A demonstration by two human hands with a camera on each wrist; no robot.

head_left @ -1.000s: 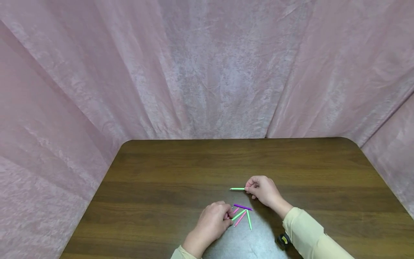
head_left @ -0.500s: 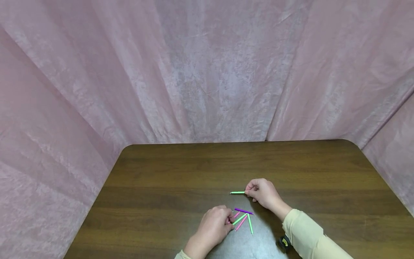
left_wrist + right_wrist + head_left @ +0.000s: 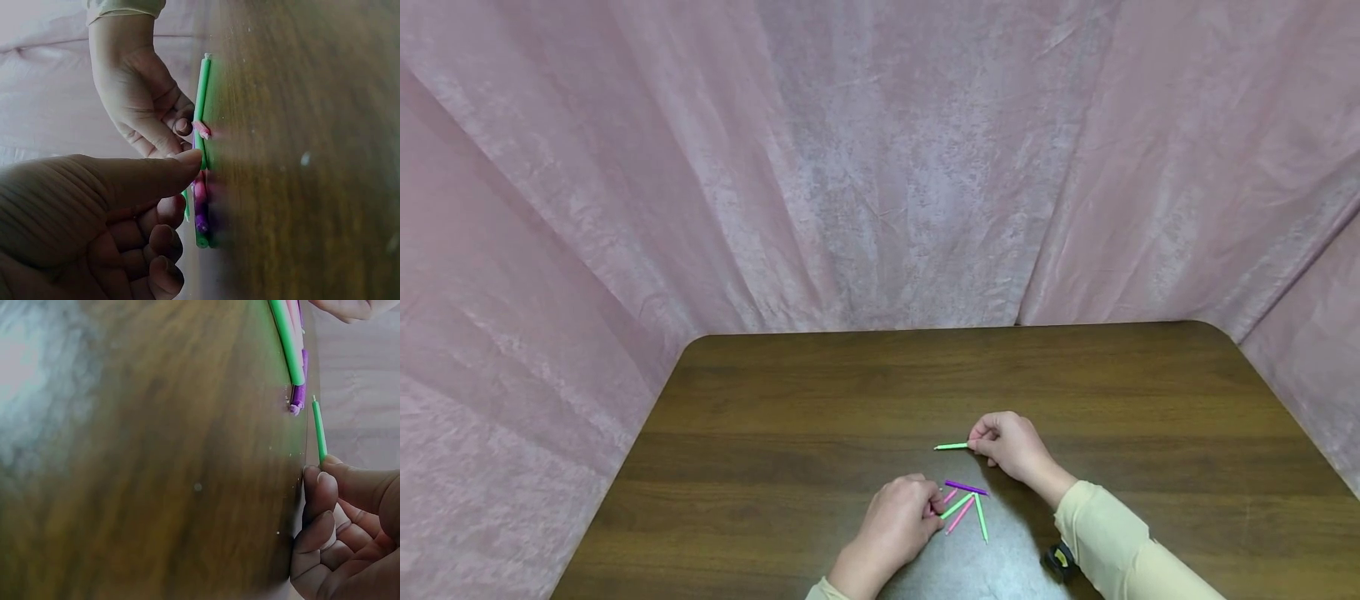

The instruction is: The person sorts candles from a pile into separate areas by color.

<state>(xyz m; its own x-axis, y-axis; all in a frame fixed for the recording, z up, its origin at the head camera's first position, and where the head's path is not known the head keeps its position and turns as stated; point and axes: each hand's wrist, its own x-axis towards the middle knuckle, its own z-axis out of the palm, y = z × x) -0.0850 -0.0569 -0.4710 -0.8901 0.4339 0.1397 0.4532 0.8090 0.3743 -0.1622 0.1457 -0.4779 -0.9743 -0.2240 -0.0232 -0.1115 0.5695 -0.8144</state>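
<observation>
Several thin candles lie fanned out on the table near its front, in the head view. They include a purple candle [image 3: 966, 487], a pink candle [image 3: 960, 516] and a green candle [image 3: 981, 518]. My left hand [image 3: 897, 518] is at the left of this pile, thumb and curled fingers around candle ends; its thumb [image 3: 169, 172] overlaps a green candle [image 3: 202, 94] in the left wrist view. Farther back, my right hand [image 3: 1011, 443] pinches one end of another green candle [image 3: 319, 431] between thumb and forefinger. That candle points left, its wick end free.
The brown wooden table [image 3: 790, 400] reaches back to a pink curtain [image 3: 880, 167]. A small black object [image 3: 1058, 560] with a yellow mark is against the right sleeve [image 3: 1105, 525]. Pale specks dot the tabletop.
The head view has tipped slightly upward, so the table sits lower in it. The green candle in my right hand has tilted a little. Both hands otherwise keep their places.
</observation>
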